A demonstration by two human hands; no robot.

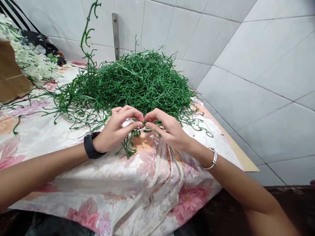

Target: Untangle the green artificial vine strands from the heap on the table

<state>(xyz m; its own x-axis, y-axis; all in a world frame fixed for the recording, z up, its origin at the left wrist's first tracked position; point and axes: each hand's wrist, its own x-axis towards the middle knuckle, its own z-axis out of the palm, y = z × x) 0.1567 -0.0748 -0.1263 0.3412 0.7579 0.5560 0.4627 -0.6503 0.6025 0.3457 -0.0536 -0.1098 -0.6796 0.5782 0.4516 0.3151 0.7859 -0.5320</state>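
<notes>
A large tangled heap of green plastic stems point(147, 82) lies on the flower-patterned cloth. In front of it, my left hand point(120, 126) and my right hand point(168, 127) meet, thumbs and forefingers pinched close together. Between the fingertips both hold a thin green stem point(154, 128), whose lower part runs under my right thumb. A small bunch of green stems point(129, 144) hangs just below my left hand. My left wrist wears a black band, my right one a silver bangle.
White artificial flowers point(36, 65) and a brown cardboard piece point(12, 73) are at the far left. The patterned cloth point(56, 141) covers the table. Tiled walls rise behind and to the right, with a metal strip point(115, 36) on the back one.
</notes>
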